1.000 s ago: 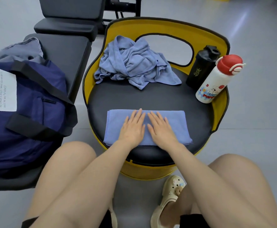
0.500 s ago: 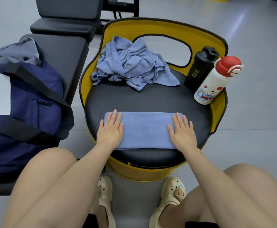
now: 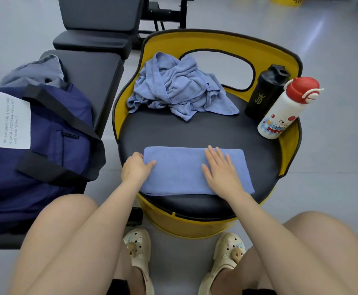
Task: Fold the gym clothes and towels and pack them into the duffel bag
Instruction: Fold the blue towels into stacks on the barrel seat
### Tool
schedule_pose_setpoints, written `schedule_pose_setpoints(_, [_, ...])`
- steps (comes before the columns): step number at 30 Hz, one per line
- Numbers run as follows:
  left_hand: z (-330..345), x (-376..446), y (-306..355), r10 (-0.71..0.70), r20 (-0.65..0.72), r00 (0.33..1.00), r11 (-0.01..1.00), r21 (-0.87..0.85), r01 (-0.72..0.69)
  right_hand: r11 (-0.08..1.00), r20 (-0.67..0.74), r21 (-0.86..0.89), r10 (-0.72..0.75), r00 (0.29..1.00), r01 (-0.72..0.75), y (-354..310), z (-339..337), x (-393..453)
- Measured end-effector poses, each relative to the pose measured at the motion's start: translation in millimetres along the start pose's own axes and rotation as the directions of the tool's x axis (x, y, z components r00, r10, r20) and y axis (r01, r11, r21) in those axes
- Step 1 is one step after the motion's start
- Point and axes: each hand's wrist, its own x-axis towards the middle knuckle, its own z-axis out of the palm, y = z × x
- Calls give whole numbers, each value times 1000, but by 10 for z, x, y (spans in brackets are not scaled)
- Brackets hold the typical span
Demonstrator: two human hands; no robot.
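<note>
Place: gym floor, probably
Seating: padded black weight bench (image 3: 93, 67), far beyond the fingers
Floor: smooth grey (image 3: 333, 39)
Gear: shaker bottle (image 3: 265, 92), water bottle (image 3: 284, 109)

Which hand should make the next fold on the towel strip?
Left, probably. The left hand already pinches the folded towel at its left end, while the right hand lies flat on it, pinning the other half.

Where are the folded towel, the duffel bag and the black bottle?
Folded towel (image 3: 180, 169), head view, bare middle.
Duffel bag (image 3: 52, 150), head view, navy side panel.
Black bottle (image 3: 263, 94), head view, body.
</note>
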Motion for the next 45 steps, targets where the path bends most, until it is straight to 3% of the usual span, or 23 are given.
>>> schedule_pose_setpoints(3, [-27, 24, 17, -56, 128, 990, 998, 31, 52, 996, 55, -30, 81, 995, -80, -87, 96, 31])
schedule_pose_setpoints(6, [-75, 34, 43, -45, 182, 982, 995, -84, 61, 990, 55, -79, 124, 991, -119, -148, 162, 46])
schedule_pose_setpoints(11, [-175, 32, -8, 36, 65, 997, 984, -175, -24, 988, 50, -63, 142, 989, -139, -324, 199, 101])
schedule_pose_setpoints(18, [-386, -23, -35, 43, -144, 989, 955, -286, -84, 995, 57, -50, 86, 995, -83, -690, 304, 236])
schedule_pose_setpoints(23, [-451, -122, 52, 103, -122, 987, 906, -399, -144, 996, 79, -29, 82, 993, -80, -739, 290, 293])
schedule_pose_setpoints(26, [-400, -167, 132, 165, -66, 984, 887, -426, -177, 967, -38, 253, 43, 998, -32, -806, 168, 298])
schedule_pose_setpoints(29, [-324, -247, 236, 246, -24, 969, 880, -414, -234, 731, -103, 682, 126, 987, -22, -951, -60, 297])
schedule_pose_setpoints(32, [-248, -360, 342, 330, -29, 944, 868, -384, -315, 388, 97, 905, 210, 973, -174, -1021, -229, 307])
schedule_pose_setpoints(34, [-204, -440, 398, 392, -20, 920, 860, -347, -374, 289, 176, 926, 243, 954, -244, -1001, -267, 326])
schedule_pose_setpoints(36, [-141, -453, 416, 451, 26, 892, 856, -297, -424, 290, 210, 912, 277, 938, -290, -969, -257, 342])
schedule_pose_setpoints(39, [-58, -442, 414, 504, 125, 855, 848, -258, -463, 383, 199, 866, 324, 925, -320, -899, -233, 356])
schedule_pose_setpoints(41, [-10, -456, 390, 557, 154, 816, 827, -6, -563, 401, 207, 847, 358, 911, -350, -821, -236, 351])
schedule_pose_setpoints(43, [21, -499, 350, 637, 168, 753, 707, 264, -657, 406, 196, 843, 377, 905, -352, -737, -282, 315])
schedule_pose_setpoints(45, [38, -520, 308, 702, 177, 690, 614, 340, -712, 435, 157, 831, 411, 898, -345, -654, -356, 273])
